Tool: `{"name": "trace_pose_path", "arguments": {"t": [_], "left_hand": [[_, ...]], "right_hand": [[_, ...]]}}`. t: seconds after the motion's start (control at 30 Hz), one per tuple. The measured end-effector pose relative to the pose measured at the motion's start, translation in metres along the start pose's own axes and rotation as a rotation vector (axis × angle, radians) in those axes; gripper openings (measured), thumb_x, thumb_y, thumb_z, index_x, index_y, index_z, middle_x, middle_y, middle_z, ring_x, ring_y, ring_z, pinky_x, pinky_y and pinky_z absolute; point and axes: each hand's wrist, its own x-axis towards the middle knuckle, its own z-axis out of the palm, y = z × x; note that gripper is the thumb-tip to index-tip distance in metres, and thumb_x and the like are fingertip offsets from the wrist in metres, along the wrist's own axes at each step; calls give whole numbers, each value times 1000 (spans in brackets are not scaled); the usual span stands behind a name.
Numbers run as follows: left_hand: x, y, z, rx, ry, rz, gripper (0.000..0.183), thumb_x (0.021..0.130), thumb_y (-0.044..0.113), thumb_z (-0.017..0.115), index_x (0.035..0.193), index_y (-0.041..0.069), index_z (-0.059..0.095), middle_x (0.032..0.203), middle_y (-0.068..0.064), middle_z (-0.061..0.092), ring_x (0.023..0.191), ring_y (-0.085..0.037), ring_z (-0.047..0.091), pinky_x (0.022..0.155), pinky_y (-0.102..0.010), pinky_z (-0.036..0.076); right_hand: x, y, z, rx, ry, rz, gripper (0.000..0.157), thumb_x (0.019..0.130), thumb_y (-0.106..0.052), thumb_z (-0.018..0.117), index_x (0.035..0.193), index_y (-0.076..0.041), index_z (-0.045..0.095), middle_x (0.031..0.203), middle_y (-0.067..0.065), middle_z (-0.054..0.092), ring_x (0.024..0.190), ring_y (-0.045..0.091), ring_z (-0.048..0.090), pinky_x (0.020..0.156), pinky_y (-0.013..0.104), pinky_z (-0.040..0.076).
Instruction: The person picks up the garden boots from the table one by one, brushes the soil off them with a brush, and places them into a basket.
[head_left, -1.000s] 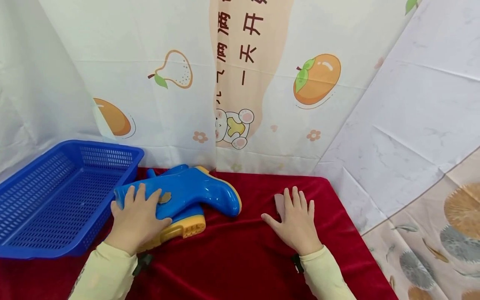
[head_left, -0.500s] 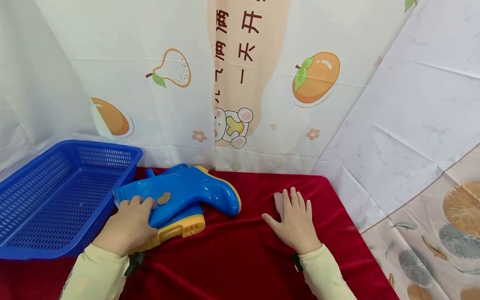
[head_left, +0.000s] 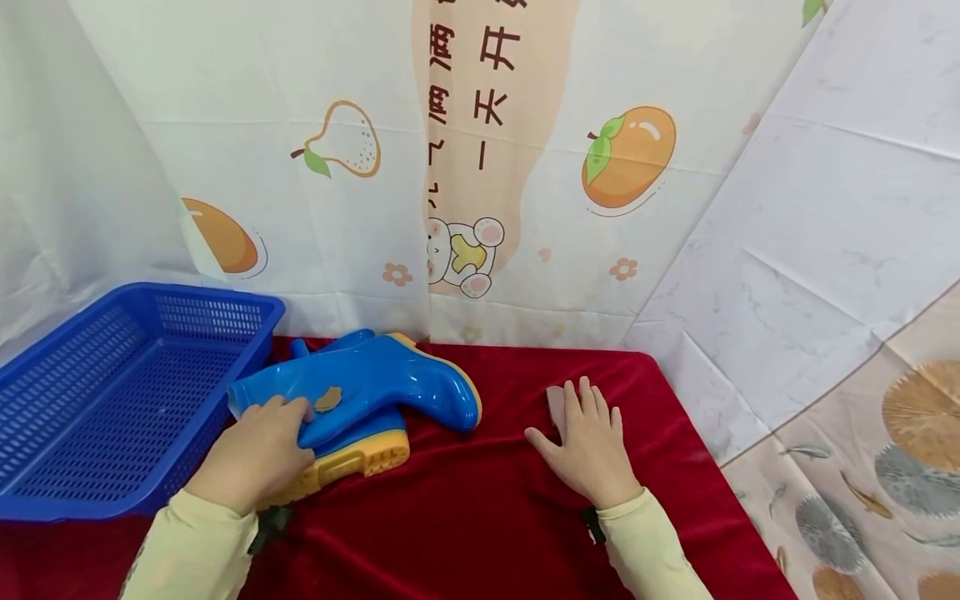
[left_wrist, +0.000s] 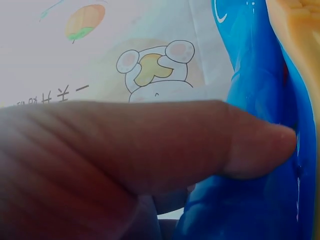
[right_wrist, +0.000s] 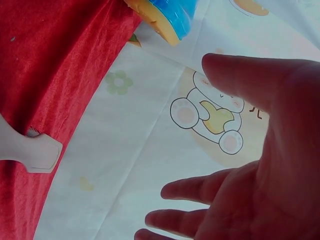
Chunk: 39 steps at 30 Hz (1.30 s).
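Observation:
A pair of blue rain boots with yellow soles lies on its side, one boot overlapping the other. The upper boot (head_left: 427, 387) bears a brown dirt-like patch (head_left: 328, 399) on its shaft; the lower boot's yellow sole (head_left: 363, 457) shows in front. My left hand (head_left: 251, 458) grips the shaft near its opening, fingers curled on top and thumb (left_wrist: 260, 150) pressed against the blue side. At the right, my right hand (head_left: 588, 450) is spread, held over a pale brush-like object (right_wrist: 35, 152). Most of that object is hidden under the hand in the head view.
An empty blue perforated basket (head_left: 142, 400) stands on the left, close beside the boots' shafts. Red cloth (head_left: 465, 517) covers the table. White printed curtains (head_left: 360, 233) hang along the back and the right.
My left hand, spread over the upper boot a second ago, has drawn back toward me and left, and its fingers have curled onto the shaft. The right hand is almost still.

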Motion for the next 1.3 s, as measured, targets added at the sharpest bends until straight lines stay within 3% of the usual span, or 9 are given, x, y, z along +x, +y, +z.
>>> {"name": "trace_pose_path", "arguments": {"t": [0.3,0.43,0.57,0.7,0.83,1.07,1.17,1.3], "left_hand": [[1,2,-3,-57,64,-10,22,80,16,69,99,7,62,91,-11,61,77,-25,58,63,-49,50],[2,4,-4,-70,100,-6,19,81,16,68,97,8,63,91,-10,62,79,-26,59,66,-50,50],[2,8,-5,-82,178,6,18,81,16,68,98,9,65,94,-13,63,85,-33,59,70,-54,49],[4,11,-6,-119,292,28,24,83,17,70,104,7,65,104,-19,61,97,-43,54,79,-61,44],[8,14,-5,-199,388,65,32,83,15,70,112,5,63,120,-23,51,109,-45,46,85,-64,41],[10,12,-6,-295,426,102,53,80,-7,55,131,4,49,145,-28,24,126,-52,30,80,-66,41],[11,9,-4,-283,461,71,49,81,-12,50,128,1,49,138,-29,33,120,-50,39,79,-65,42],[9,8,-1,-246,559,72,22,86,-7,55,107,1,59,112,-23,52,95,-41,54,75,-57,47]], "right_hand": [[0,-1,-1,13,-9,3,91,83,-57,63,145,1,31,151,23,26,138,42,23,104,69,21],[0,-1,-1,10,-5,0,91,82,-56,63,145,1,31,150,23,27,138,42,24,104,68,22],[-1,-1,-1,7,-2,0,91,82,-56,64,145,1,32,150,24,28,137,42,24,104,68,22],[-1,0,0,-4,-3,-2,91,82,-56,64,145,2,32,149,24,29,137,43,25,105,67,21],[-1,0,-1,-13,2,-10,91,81,-57,64,144,2,34,148,24,31,135,43,29,106,66,21],[-1,-1,-2,-20,14,-26,90,81,-58,63,143,2,36,147,24,33,133,43,31,108,63,21],[-1,0,-1,-19,17,-30,90,81,-58,63,143,2,36,146,24,34,133,43,32,108,63,21],[-1,0,-1,-19,19,-34,90,81,-58,63,142,2,37,146,24,34,133,43,32,108,63,21]]}}
